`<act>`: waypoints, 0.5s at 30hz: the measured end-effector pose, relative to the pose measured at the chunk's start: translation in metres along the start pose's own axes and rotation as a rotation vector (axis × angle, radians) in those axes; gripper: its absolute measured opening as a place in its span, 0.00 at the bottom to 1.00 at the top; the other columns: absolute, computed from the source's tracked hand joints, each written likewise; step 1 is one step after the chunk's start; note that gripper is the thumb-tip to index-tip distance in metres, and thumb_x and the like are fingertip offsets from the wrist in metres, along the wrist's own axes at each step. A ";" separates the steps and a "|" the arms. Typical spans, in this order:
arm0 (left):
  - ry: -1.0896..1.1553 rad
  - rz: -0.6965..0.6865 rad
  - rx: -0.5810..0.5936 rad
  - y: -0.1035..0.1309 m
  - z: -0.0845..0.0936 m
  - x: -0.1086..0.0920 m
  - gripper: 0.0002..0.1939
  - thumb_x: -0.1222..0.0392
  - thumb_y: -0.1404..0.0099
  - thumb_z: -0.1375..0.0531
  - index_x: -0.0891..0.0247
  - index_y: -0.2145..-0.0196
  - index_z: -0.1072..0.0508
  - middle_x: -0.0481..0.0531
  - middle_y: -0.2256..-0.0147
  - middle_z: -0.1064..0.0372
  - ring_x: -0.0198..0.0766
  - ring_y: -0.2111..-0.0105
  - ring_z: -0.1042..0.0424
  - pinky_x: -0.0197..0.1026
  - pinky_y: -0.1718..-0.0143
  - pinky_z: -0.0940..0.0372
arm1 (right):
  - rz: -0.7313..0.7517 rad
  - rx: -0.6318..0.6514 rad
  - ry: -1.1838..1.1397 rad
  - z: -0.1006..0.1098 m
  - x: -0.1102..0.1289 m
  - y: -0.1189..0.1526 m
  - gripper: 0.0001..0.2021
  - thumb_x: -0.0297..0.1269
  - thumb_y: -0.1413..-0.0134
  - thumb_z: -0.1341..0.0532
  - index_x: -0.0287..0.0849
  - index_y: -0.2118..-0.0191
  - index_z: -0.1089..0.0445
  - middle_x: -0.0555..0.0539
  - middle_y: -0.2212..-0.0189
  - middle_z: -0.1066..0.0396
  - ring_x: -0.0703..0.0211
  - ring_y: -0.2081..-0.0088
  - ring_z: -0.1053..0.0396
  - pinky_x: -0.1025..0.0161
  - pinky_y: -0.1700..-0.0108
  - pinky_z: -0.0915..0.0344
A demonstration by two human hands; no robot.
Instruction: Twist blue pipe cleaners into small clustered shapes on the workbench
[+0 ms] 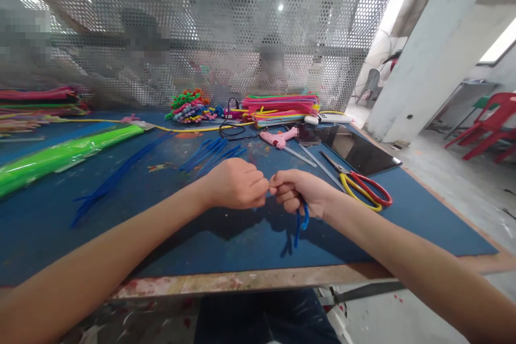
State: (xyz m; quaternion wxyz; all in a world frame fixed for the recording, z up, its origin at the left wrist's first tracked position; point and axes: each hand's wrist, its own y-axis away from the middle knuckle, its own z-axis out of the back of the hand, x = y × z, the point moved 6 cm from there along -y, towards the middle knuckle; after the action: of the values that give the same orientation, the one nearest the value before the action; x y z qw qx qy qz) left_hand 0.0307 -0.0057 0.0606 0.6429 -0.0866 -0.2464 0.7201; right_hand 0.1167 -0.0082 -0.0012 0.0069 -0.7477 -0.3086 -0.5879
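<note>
My two hands meet above the front middle of the blue-topped table, fingertips touching or nearly so. My right hand is closed around a blue pipe cleaner, whose ends hang below the palm. My left hand is also closed, back of the hand up; whatever its fingers pinch is hidden. Just behind it lie several short blue pipe cleaners, partly bent. A bundle of long blue pipe cleaners rests to the left. Scissors with one red and one yellow handle lie right of my right hand.
A pink glue gun and glue sticks lie behind my hands, beside a dark glossy panel. Bundles of coloured pipe cleaners stand along the perforated metal screen. A bright green packet lies left; a yellow cable crosses behind.
</note>
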 end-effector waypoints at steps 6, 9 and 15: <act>1.013 0.903 -0.006 0.012 -0.028 0.015 0.14 0.62 0.46 0.51 0.62 0.87 0.49 0.41 0.88 0.58 0.26 0.87 0.58 0.32 0.84 0.60 | 0.872 -0.325 0.838 0.002 0.038 0.026 0.07 0.30 0.53 0.47 0.40 0.79 0.39 0.54 0.83 0.45 0.69 0.80 0.48 0.68 0.77 0.50; 1.654 1.159 0.234 0.019 -0.042 -0.002 0.14 0.59 0.47 0.50 0.61 0.86 0.50 0.39 0.90 0.64 0.25 0.89 0.66 0.31 0.88 0.65 | 1.269 -0.213 1.473 -0.021 0.036 0.046 0.12 0.28 0.47 0.49 0.41 0.80 0.41 0.53 0.82 0.46 0.66 0.79 0.48 0.65 0.76 0.52; 1.802 1.110 0.205 0.016 -0.047 0.008 0.15 0.59 0.44 0.51 0.61 0.86 0.49 0.38 0.90 0.64 0.26 0.90 0.66 0.31 0.89 0.62 | 1.247 -0.312 1.538 -0.015 0.040 0.041 0.13 0.29 0.45 0.50 0.41 0.80 0.40 0.52 0.82 0.44 0.66 0.78 0.49 0.64 0.75 0.54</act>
State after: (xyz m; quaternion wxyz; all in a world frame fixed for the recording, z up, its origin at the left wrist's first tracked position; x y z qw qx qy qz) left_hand 0.0362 0.0125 0.0147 0.1739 -0.6337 0.4565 0.5998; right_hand 0.1274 -0.0290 0.0529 0.4134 -0.1853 0.3075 -0.8368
